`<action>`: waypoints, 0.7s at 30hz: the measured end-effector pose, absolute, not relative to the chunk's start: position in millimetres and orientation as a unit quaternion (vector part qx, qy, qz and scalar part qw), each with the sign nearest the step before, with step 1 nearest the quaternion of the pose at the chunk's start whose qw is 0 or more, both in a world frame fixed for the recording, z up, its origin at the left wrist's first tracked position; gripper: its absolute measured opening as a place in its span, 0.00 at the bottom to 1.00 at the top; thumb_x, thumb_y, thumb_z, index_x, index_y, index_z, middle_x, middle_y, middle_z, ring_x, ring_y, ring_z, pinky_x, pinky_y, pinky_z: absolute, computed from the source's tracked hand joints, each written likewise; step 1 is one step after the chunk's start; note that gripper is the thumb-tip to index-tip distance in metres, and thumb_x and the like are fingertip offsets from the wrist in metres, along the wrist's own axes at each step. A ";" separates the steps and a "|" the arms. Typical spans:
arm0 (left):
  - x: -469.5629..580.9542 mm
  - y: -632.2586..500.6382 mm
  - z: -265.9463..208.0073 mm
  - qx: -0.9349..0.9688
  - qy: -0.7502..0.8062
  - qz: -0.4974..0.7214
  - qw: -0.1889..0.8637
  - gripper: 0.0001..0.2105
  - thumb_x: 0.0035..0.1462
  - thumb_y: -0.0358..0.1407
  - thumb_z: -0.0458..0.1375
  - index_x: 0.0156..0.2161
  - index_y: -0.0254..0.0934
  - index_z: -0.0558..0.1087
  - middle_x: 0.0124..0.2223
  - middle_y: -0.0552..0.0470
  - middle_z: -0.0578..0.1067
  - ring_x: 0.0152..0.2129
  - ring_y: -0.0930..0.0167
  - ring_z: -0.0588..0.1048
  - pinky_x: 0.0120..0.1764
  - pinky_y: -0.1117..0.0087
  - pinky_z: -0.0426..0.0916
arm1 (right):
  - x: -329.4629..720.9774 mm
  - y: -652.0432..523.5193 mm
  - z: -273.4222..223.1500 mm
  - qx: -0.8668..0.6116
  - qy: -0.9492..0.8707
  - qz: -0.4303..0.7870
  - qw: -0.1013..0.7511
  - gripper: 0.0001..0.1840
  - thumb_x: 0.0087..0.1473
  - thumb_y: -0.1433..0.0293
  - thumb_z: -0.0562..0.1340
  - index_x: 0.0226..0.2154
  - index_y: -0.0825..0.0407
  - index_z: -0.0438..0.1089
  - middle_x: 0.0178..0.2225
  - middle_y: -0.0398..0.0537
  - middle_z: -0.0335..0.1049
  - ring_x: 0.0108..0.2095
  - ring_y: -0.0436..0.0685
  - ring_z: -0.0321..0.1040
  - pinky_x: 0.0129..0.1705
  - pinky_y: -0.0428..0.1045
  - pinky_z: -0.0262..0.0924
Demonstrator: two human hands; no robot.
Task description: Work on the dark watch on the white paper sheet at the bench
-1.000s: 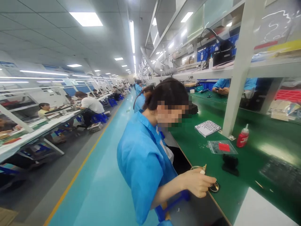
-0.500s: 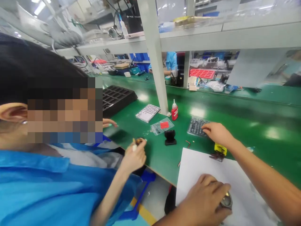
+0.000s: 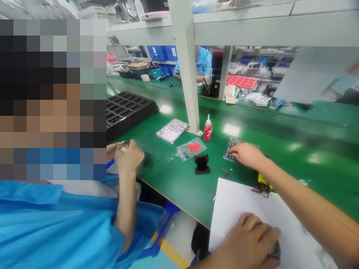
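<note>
Metal part: a round, silvery piece (image 3: 276, 249) sits under the left hand (image 3: 246, 241) at the lower right of the frame, on the white sheet (image 3: 238, 203); only its edge shows past the fingers.
Left grip: fingers curled down over the metal part, closed around it and pressing it to the sheet.
Right grip: the right hand (image 3: 245, 154) lies right of centre, fingers bent loosely with the tips down on the dark parts tray (image 3: 230, 146); whether they pinch anything cannot be told.
Parts tray: flat on the green table (image 3: 179, 179), partly covered by the right hand, just right of the red bottle (image 3: 208, 129).
Near the right forearm: a yellow piece (image 3: 263, 180) and some small dark parts (image 3: 259, 190) at the top edge of the white sheet.
Centre of the table: a small black block (image 3: 202, 164), a clear bag with a red label (image 3: 191, 148) just above it, and a white printed card (image 3: 172, 130) by the grey post (image 3: 186, 67).
Left of frame: a person in a blue smock (image 3: 56, 228) sits close, 1 hand (image 3: 129, 157) closed at the table edge.
Upper left of the table: a large black compartment tray (image 3: 129, 109).
</note>
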State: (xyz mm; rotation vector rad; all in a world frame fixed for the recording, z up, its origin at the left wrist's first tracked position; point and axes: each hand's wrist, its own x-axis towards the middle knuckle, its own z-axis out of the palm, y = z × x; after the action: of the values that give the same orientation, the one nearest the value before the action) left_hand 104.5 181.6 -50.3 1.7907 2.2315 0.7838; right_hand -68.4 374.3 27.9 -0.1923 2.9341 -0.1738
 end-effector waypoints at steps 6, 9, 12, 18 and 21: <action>105.3 182.4 -53.1 0.609 0.746 0.260 0.068 0.27 0.75 0.53 0.50 0.66 0.33 0.61 0.57 0.47 0.78 0.53 0.60 0.72 0.59 0.58 0.63 | -82.1 375.1 34.3 -0.082 0.985 -0.038 0.145 0.12 0.70 0.63 0.65 0.48 0.53 0.75 0.49 0.51 0.76 0.48 0.59 0.75 0.54 0.60 0.73; 105.3 182.7 -53.6 0.611 0.747 0.255 0.062 0.26 0.75 0.51 0.50 0.66 0.33 0.60 0.56 0.48 0.78 0.52 0.60 0.72 0.59 0.59 0.63 | -91.4 377.1 35.8 -0.090 0.980 -0.035 0.171 0.12 0.69 0.63 0.66 0.47 0.54 0.75 0.48 0.50 0.76 0.47 0.58 0.75 0.53 0.59 0.73; 104.4 182.4 -51.9 0.614 0.745 0.253 0.064 0.24 0.76 0.48 0.49 0.66 0.33 0.60 0.56 0.47 0.78 0.52 0.60 0.72 0.58 0.59 0.62 | -97.6 378.9 37.8 -0.094 0.977 -0.036 0.190 0.12 0.69 0.62 0.65 0.47 0.54 0.75 0.47 0.50 0.76 0.45 0.57 0.76 0.50 0.57 0.74; 103.0 181.2 -46.0 0.613 0.747 0.248 0.067 0.26 0.75 0.50 0.51 0.66 0.33 0.61 0.56 0.47 0.78 0.53 0.62 0.72 0.59 0.58 0.64 | -98.6 379.3 42.4 -0.106 0.976 -0.043 0.188 0.12 0.70 0.61 0.64 0.46 0.54 0.75 0.45 0.49 0.77 0.43 0.56 0.76 0.48 0.56 0.74; 103.5 181.2 -44.3 0.615 0.748 0.243 0.064 0.26 0.75 0.50 0.51 0.65 0.33 0.62 0.55 0.48 0.78 0.53 0.62 0.72 0.59 0.59 0.63 | -95.2 379.0 42.9 -0.115 0.977 -0.045 0.173 0.12 0.70 0.62 0.65 0.46 0.54 0.75 0.46 0.49 0.77 0.45 0.57 0.75 0.50 0.57 0.74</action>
State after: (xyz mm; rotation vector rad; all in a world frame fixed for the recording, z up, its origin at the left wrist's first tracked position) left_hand 103.5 181.2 -44.3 1.8562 2.2585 0.7347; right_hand -95.2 379.0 42.9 -0.3251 2.7709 -0.1284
